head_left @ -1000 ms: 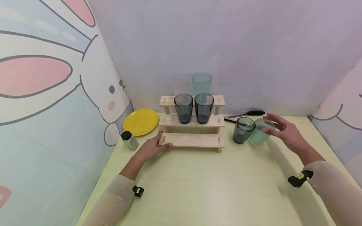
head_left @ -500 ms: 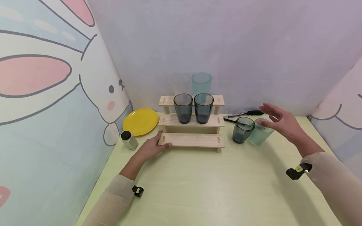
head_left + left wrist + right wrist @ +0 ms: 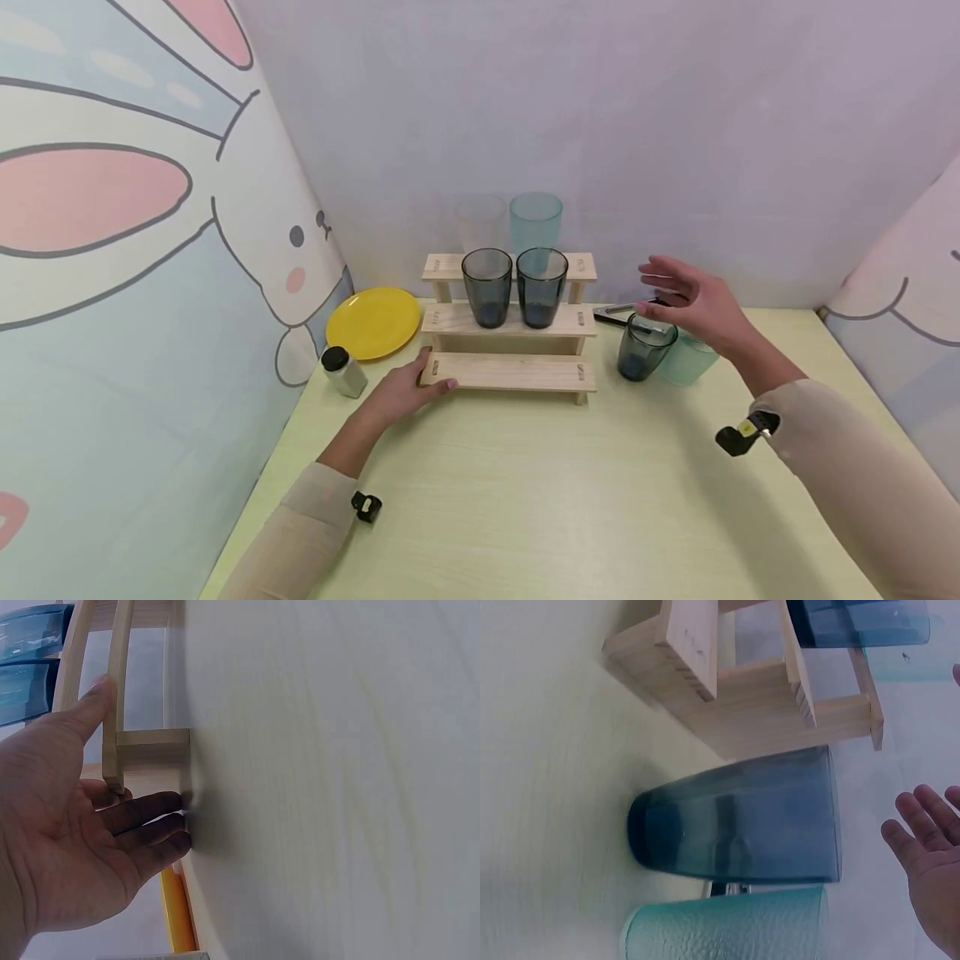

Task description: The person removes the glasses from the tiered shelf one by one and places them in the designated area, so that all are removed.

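A three-step wooden rack (image 3: 517, 372) stands against the wall. My left hand (image 3: 397, 392) grips the left end of its lowest step; in the left wrist view the thumb (image 3: 94, 697) lies along the board and the other fingers are at its end. Two smoky grey-blue glasses (image 3: 542, 292) stand on the middle step, and a clear glass (image 3: 480, 225) and a light blue one (image 3: 536, 218) on the top. My right hand (image 3: 693, 304) hovers with loose fingers above the rim of a third grey-blue glass (image 3: 742, 817) on the table, holding nothing. Beside that glass is a textured green glass (image 3: 686, 364).
Tongs (image 3: 611, 312) with black handles lie behind the loose glasses, partly hidden. A yellow plate (image 3: 372, 323) and a black-lidded jar (image 3: 344, 372) are left of the rack. Printed walls (image 3: 675, 125) close off the back and sides of the table (image 3: 555, 500).
My right hand has left the green glass, rising and moving left until it is over the grey-blue one. The left hand stays on the rack.
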Tool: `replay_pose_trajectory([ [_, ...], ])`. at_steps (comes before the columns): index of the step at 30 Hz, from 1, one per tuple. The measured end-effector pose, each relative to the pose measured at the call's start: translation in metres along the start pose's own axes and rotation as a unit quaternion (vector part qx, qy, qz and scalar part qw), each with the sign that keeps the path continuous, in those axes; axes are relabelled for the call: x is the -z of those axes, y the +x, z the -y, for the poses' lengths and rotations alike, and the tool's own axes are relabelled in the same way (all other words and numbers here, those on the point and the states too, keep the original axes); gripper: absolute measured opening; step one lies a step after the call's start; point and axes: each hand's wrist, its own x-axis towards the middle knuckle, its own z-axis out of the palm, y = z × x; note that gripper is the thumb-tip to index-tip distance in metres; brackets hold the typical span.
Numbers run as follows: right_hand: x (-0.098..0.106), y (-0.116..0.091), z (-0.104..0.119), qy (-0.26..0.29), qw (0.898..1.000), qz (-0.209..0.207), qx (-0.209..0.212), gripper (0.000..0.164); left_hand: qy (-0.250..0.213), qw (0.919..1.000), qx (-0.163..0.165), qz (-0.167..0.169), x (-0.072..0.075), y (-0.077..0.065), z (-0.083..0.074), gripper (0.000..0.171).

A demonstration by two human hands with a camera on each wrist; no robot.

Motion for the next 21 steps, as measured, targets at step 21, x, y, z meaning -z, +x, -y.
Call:
replay_pose_trajectory([
  [21, -0.068, 0.040, 0.050, 0.038, 0.998, 0.042, 0.027, 0.086, 0.000, 0.9999, 0.016, -0.001, -0.002, 0.002, 0.002, 0.122],
])
